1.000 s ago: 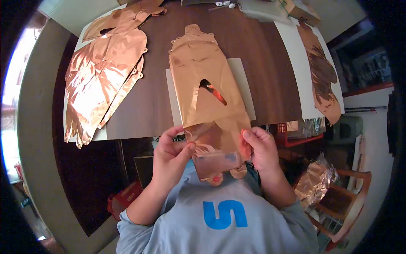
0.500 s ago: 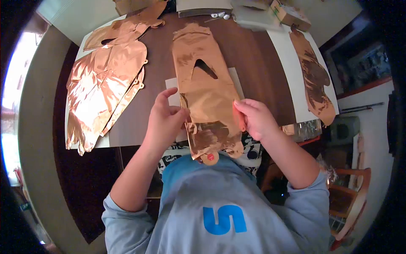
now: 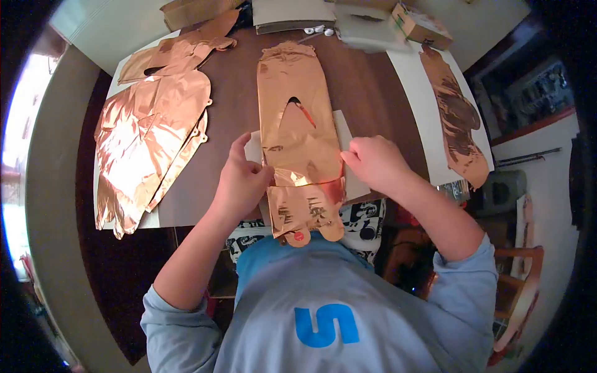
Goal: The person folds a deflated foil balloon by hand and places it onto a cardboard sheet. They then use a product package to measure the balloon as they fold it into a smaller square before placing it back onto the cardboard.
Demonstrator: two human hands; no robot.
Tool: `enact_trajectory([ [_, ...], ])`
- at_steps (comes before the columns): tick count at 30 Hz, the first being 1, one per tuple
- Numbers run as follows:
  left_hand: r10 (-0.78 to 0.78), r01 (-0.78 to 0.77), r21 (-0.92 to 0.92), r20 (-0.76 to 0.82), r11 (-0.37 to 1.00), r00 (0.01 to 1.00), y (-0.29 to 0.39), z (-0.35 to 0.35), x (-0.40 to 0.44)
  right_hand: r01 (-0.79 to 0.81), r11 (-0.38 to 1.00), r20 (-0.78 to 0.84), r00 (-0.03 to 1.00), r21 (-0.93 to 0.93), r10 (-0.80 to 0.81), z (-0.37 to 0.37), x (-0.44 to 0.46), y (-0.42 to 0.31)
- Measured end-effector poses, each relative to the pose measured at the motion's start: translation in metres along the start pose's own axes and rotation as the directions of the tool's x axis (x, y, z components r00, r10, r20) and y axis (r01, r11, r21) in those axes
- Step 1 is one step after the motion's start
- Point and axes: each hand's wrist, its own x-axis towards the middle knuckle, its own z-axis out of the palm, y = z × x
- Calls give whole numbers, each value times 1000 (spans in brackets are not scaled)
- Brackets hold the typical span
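Note:
A rose-gold foil balloon (image 3: pixel 298 140) with a triangular cut-out, like a letter A, lies lengthwise before me over a white sheet. Its near part is creased across, and two rounded ends hang over the table's front edge; one bears a red round sticker (image 3: pixel 298 237). My left hand (image 3: pixel 242 180) pinches the balloon's left edge, index finger raised. On the opposite edge, level with the middle, my right hand (image 3: pixel 377 163) is closed with thumb and finger on the foil. A reddish tint shows along that right edge and in the cut-out.
More crumpled rose-gold foil balloons (image 3: pixel 152 124) lie on the left of the brown table (image 3: pixel 364 87). A narrow foil piece (image 3: pixel 453 115) rests on a white strip at right. At the back are a cardboard box (image 3: pixel 423 26), white stacked sheets (image 3: pixel 292 13) and small white items (image 3: pixel 318 30).
The balloon has been laid flatter and straighter, its near end shifting slightly left. My right hand has turned knuckles-up at the right edge. My left hand keeps its pinch.

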Motion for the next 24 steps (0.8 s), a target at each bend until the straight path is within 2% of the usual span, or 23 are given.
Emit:
enact_trajectory([
  [3,45,-45,10,-19,999,999,-3,0,-2,11,998,-207,978,68,3,4,-13,-14],
  [6,64,-63,30,-40,998,997,-9,2,-3,158,983,-351,918,-96,-182,19,-22,-12],
  [9,53,-51,42,-51,998,997,-6,3,-5,244,954,-488,821,-172,-298,37,-20,-5],
  [15,26,-23,105,-29,994,999,8,-1,-11,250,944,-534,779,-217,-329,44,-15,-4],
  [17,59,-55,156,-22,986,998,6,-4,-13,266,928,-511,777,-261,-366,49,-13,1],
  [18,20,-19,165,-3,986,1000,12,-6,-15,273,919,-499,777,-283,-384,51,-13,2],
  [20,-56,49,182,37,982,998,28,-11,-19,277,927,-498,784,-252,-370,49,-14,-1],
  [23,-79,57,287,65,956,995,28,-18,-19,271,937,-481,805,-222,-347,47,-15,-5],
  [24,-36,16,305,58,952,998,25,-20,-20,266,940,-472,814,-215,-338,48,-15,-5],
])
